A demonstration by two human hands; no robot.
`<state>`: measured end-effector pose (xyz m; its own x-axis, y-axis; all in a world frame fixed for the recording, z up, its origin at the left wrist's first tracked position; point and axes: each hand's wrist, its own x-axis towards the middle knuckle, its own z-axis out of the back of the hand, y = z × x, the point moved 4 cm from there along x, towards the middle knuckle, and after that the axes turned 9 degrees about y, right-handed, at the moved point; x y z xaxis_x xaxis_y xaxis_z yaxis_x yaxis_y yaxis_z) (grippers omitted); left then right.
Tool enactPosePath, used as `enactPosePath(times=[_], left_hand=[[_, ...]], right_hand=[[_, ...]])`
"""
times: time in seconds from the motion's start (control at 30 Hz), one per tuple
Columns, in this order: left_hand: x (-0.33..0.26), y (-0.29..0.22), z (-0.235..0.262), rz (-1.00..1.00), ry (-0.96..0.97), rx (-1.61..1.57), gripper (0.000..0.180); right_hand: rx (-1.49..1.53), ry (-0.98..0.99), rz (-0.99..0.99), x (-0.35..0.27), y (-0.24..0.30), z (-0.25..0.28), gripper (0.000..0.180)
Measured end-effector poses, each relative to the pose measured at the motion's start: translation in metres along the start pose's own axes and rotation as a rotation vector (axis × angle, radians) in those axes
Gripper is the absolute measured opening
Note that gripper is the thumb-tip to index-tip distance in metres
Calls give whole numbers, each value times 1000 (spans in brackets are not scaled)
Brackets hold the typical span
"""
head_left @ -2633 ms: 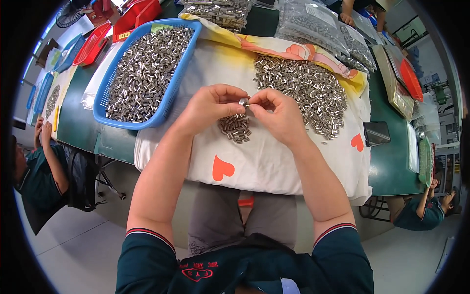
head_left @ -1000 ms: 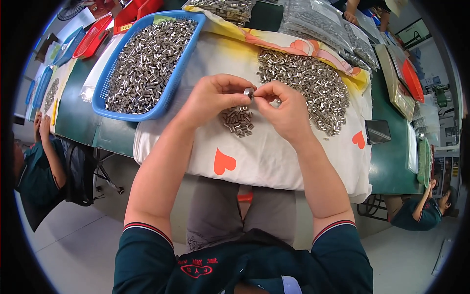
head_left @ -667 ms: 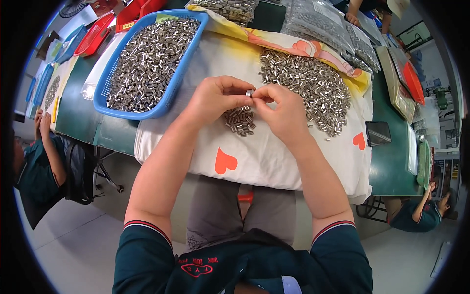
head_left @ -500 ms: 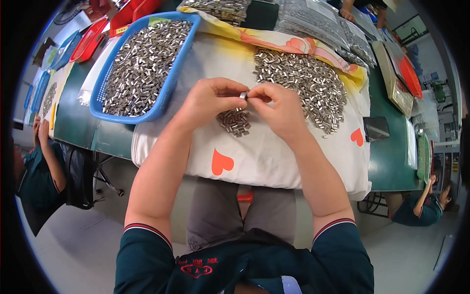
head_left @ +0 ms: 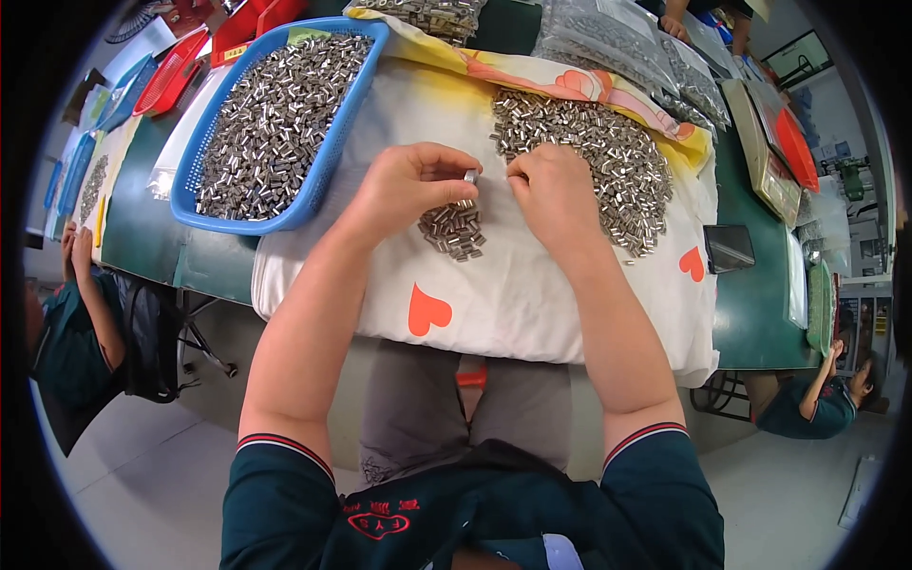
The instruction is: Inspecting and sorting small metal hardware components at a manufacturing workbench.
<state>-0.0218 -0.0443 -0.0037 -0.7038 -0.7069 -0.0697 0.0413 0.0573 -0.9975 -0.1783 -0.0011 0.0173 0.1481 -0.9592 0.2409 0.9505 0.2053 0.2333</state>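
Observation:
My left hand pinches a small shiny metal cylinder between thumb and fingertips; its curled fingers partly hide whatever else lies in the grip. Just below it sits a small heap of metal cylinders on the white cloth. My right hand is closed, with thumb and fingers drawn together, a short way right of the left hand. Its fingertips hide anything held there. It overlaps the near left side of a large spread pile of the same cylinders.
A blue basket full of metal cylinders stands at the left. The cloth's yellow printed edge is bunched behind the big pile. Bagged parts lie at the back. A dark flat object rests at the right. Co-workers sit at both sides.
My right hand has drawn away from the left one, moving slightly right and back toward the large pile. The left hand has kept its pinch on the cylinder.

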Motion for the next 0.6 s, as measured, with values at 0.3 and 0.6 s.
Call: enactPosePath(times=[0.3, 0.6], left_hand=[[-1, -4, 0, -65, 6, -119, 27], [-1, -2, -2, -57, -30, -98, 26]], right_hand=[[858, 36, -66, -6, 17, 13, 6], [320, -97, 85, -8, 30, 15, 11]])
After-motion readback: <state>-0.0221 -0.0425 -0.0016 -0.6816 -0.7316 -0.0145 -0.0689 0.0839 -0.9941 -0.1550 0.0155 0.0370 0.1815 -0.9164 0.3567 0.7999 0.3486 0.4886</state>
